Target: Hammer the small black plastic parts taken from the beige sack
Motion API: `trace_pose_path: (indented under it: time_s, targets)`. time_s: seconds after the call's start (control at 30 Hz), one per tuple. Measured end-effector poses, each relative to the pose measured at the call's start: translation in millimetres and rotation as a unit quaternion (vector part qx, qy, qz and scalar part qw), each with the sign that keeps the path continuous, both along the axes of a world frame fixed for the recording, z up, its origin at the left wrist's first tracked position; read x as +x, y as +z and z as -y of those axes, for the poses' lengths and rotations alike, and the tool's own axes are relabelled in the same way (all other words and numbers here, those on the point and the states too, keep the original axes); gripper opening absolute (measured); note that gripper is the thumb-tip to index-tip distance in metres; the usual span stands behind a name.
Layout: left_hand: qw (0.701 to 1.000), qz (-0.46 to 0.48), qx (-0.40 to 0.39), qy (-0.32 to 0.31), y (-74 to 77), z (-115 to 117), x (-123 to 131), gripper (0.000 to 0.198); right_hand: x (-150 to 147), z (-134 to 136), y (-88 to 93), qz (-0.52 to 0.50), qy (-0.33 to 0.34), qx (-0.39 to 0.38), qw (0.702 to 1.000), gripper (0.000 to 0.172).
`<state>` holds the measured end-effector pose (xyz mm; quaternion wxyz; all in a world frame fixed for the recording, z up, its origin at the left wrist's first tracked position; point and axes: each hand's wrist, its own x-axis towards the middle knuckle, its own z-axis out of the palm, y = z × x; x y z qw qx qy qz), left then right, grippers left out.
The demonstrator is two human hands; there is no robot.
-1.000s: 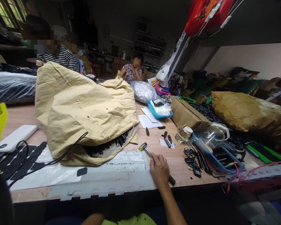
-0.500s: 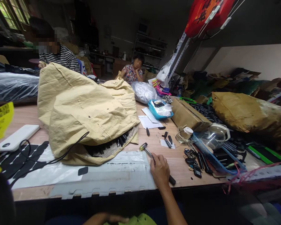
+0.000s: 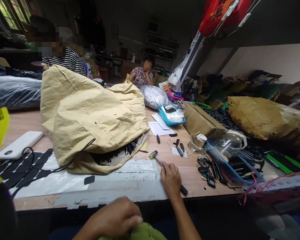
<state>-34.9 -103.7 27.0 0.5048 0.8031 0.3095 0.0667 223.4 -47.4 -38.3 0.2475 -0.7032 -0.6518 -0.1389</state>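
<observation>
On the table's near side, my right hand (image 3: 171, 178) is wrapped round the handle of a small hammer (image 3: 159, 159). The hammer lies aslant, its head by the edge of a translucent plastic sheet (image 3: 110, 191) and its black grip end sticking out past my wrist. My left hand (image 3: 117, 215) is low in the picture, in front of the table edge and just above green cloth (image 3: 147, 231). Its fingers are curled closed, and whatever they may hold is hidden. A large beige cloth bag (image 3: 97, 113) lies ahead, its mouth showing black slender pieces (image 3: 131, 146).
Small black handles (image 3: 178, 150) and white paper (image 3: 157, 129) lie beyond the hammer. To the right are keys (image 3: 203, 166), a blue basket (image 3: 221, 168), a clear jug (image 3: 231, 143) and a cardboard box (image 3: 202, 121). A white power bank (image 3: 21, 145) lies left. Two people sit across the table.
My left hand has risen from the bottom edge, its fingers now curled instead of stretched out over the green cloth. My right hand and the hammer have stayed put.
</observation>
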Motion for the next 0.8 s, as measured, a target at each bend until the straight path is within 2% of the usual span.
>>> trace_pose_path:
  time_s: [0.03, 0.07, 0.13, 0.2, 0.3, 0.37, 0.43, 0.6, 0.7, 0.8]
  targets:
    - [1.0, 0.007, 0.002, 0.026, 14.7, -12.7, -5.6, 0.036, 0.0, -0.2, -0.1, -0.001, 0.0, -0.003, 1.0, 0.03]
    - [0.997, -0.003, 0.025, 0.078, 25.6, -27.4, -10.9, 0.039, 0.0, -0.5, -0.3, -0.002, -0.001, -0.004, 1.0, 0.03]
    - [0.969, -0.077, 0.109, 0.207, 34.9, -60.3, -20.9, 0.041, -0.2, -1.1, -0.5, -0.003, -0.002, -0.004, 1.0, 0.03]
    - [0.916, -0.166, 0.183, 0.316, 29.4, -92.8, -30.2, 0.033, -0.6, -1.7, -0.3, -0.003, -0.004, -0.002, 1.0, 0.03]
    - [0.866, -0.191, 0.228, 0.402, 9.8, -129.8, -41.0, 0.031, -1.3, -2.0, 0.9, -0.002, -0.004, 0.002, 1.0, 0.03]
    - [0.852, -0.171, 0.247, 0.428, 0.1, -143.8, -44.6, 0.038, -1.9, -1.9, 1.9, -0.002, -0.005, 0.0, 1.0, 0.03]
    - [0.847, -0.173, 0.257, 0.433, -2.4, -150.4, -44.5, 0.04, -2.4, -1.6, 2.6, -0.001, -0.007, -0.005, 1.0, 0.031]
    - [0.847, -0.208, 0.238, 0.427, 15.3, -149.8, -23.0, 0.03, -2.0, -1.4, 2.8, 0.002, -0.006, -0.012, 1.0, 0.03]
    - [0.837, -0.249, 0.207, 0.441, 26.8, -147.1, 2.1, 0.037, -1.2, -1.6, 2.5, -0.001, -0.002, -0.003, 1.0, 0.03]
    - [0.827, -0.29, 0.186, 0.444, 30.1, -145.4, 23.8, 0.042, -1.3, -1.9, 2.4, -0.002, 0.0, 0.008, 1.0, 0.029]
